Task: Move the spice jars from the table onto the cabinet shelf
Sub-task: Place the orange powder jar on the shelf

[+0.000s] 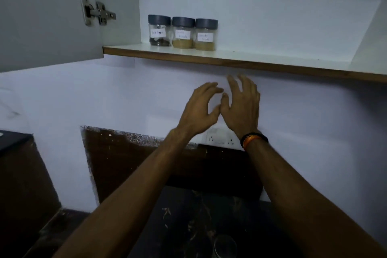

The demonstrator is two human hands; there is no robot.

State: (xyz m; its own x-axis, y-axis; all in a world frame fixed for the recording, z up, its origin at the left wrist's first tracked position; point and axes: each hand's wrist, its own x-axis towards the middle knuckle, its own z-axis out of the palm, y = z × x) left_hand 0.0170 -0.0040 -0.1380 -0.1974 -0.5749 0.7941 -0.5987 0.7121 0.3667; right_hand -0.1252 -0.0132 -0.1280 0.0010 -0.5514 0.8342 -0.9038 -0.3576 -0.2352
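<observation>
A: Where are the spice jars?

B: Three of them stand upright in a row on the cabinet shelf (240, 59), toward its left end, close to the cabinet's left wall. The left jar (159, 30) holds something dark at the bottom. The middle jar (182, 32) and the right jar (206, 34) each hold a layer of tan powder. All three have dark grey lids and white handwritten labels too blurred to read. They sit just beside one another, the middle and right ones touching or nearly so.

A: And the person's hands?

B: Both are below the shelf's front edge, raised in front of the pale wall, under and a little right of the jars. The left hand (201, 109) and the right hand (243, 107) are close together, thumbs nearly meeting. The fingers (209, 88) of the left hand are loosely bent and spread, holding nothing. The right hand's fingers are spread wide and also hold nothing. Neither hand touches the shelf or a jar.

A: Anything else around the shelf?

B: The cabinet door (41, 16) hangs open left of the shelf, with a metal hinge (97, 11) on its inner face. A dark and orange wristband (253, 139) sits on the right wrist. Below the shelf, on the wall behind the hands, is a white socket plate (222, 138). Lower still lies a dark worktop (188, 216), with a clear glass (225, 245) at the bottom edge of view.
</observation>
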